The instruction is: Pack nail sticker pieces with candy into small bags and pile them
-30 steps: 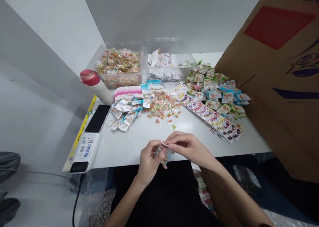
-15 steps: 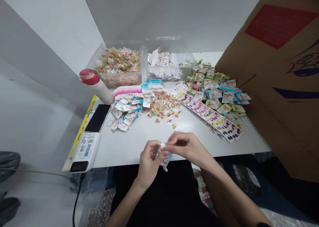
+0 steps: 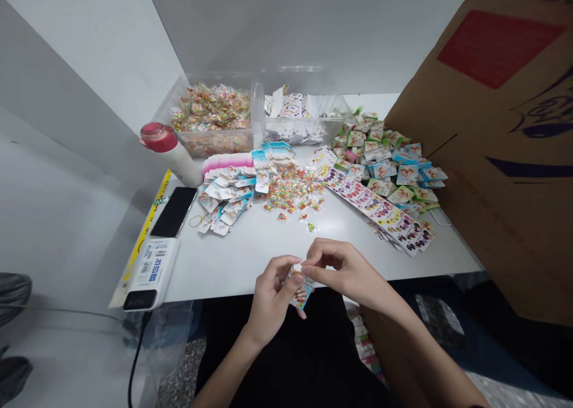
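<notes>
Both my hands meet at the near edge of the white table [image 3: 250, 253]. My left hand [image 3: 273, 294] is closed round a small printed card packet [image 3: 301, 293], holding it from below. My right hand [image 3: 342, 271] pinches the packet's top edge with thumb and forefinger. Just beyond my hands lies a loose scatter of tiny colourful pieces [image 3: 293, 193]. To its left sits a heap of blue and white cards [image 3: 224, 202].
Two clear bins [image 3: 215, 121] stand at the back, one full of colourful pieces, one with sheets. Sticker sheets [image 3: 380, 208] and finished packets [image 3: 389, 157] fill the right side. A large cardboard box [image 3: 505, 139] walls the right. A red-capped bottle [image 3: 168, 151], phone [image 3: 174, 211] and white device [image 3: 150, 271] lie left.
My hands have shifted slightly toward me and right with the packet. The white tab seen between my fingertips before is no longer visible.
</notes>
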{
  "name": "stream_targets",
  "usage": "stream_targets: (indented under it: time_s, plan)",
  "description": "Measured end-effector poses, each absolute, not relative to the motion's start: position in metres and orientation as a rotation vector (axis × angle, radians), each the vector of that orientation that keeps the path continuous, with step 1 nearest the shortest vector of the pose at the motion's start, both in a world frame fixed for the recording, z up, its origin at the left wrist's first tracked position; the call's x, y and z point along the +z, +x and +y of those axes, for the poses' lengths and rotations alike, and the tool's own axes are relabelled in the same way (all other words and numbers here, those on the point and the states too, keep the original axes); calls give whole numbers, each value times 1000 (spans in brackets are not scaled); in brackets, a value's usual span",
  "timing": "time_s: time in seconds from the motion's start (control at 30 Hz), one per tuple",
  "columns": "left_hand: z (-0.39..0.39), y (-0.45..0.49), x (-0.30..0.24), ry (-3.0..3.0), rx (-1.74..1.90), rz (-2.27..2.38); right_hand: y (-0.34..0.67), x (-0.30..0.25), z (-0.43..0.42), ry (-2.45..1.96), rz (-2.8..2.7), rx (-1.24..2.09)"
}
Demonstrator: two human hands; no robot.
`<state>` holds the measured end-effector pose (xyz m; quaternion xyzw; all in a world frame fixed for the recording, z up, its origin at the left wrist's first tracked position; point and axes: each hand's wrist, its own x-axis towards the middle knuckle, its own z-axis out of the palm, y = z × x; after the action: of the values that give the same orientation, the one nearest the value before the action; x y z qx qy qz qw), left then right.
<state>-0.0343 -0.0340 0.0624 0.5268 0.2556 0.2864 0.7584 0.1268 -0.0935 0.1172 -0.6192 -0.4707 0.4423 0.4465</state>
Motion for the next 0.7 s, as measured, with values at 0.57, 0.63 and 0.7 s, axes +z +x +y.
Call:
stream_targets:
  time_s: [0.57,0.63,0.7]
  plan:
    - [-33,-34,63,1199,831,532,113,108,-110,-1373,-1144,999]
    - [-31,-34,66,1204,796,525,113,106,-109,-1382,-1154,970]
    - [-26,-36,72,1167,711,492,115,103,-108,-1391,-1124,963]
